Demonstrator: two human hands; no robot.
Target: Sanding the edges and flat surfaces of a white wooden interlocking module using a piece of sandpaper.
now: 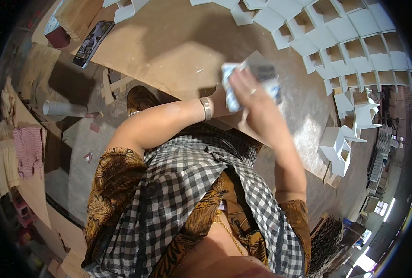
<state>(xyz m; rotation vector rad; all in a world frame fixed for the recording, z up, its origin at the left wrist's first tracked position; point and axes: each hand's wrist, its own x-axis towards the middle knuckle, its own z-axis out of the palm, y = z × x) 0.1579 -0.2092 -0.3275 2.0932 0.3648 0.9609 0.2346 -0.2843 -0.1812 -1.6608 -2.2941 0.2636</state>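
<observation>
Over the near part of the workbench, my right hand (pixel 256 95) presses a folded blue-and-white cloth (pixel 231 76), its fingers together and smeared by motion. Beneath the cloth shows a pale, flat-sided piece (pixel 252 59) with a dark patch on its right side; its full shape is hidden. My left hand (pixel 220 99), a watch on its wrist, reaches in from the left against the near side of this piece. Its fingers are out of sight behind the cloth and my right hand, so its grip does not show.
White box-like pieces with open compartments (pixel 335 53) stand in rows at the far right of the brown workbench (pixel 169 55). More white pieces (pixel 338 150) sit on the right. A phone (pixel 93 44) leans at the far left edge. A white tube (pixel 64 109) lies lower left.
</observation>
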